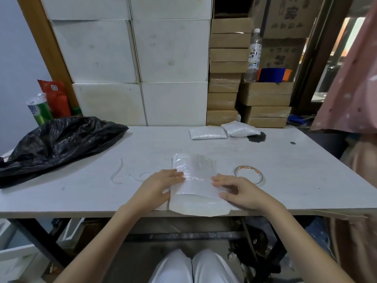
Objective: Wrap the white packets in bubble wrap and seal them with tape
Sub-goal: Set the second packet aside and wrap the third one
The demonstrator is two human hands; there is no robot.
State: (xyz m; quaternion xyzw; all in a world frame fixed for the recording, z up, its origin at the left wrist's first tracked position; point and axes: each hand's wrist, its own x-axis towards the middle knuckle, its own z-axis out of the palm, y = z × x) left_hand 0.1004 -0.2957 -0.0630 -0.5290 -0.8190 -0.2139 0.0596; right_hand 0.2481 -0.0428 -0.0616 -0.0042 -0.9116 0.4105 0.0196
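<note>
Bubble wrap (193, 176) with a white packet (199, 207) inside is held flat at the table's (81, 197) near edge, the packet end overhanging it. Left hand (158, 186): fingers nearly straight, pressed on the wrap's left side. Right hand (237, 190): fingers loosely bent, resting on the right side, nothing gripped. Tape roll (248, 174) is seen just right of the wrap. Two more packets (208, 133) are placed at the far edge. Bottle (253, 56) label is not readable. Open tabletop is seen between wrap and far packets.

Nothing reads clearly: the bottle (253, 56) label shows blurred dark characters, and the cardboard cartons (285, 21) behind it carry large printed characters too faint to decipher
</note>
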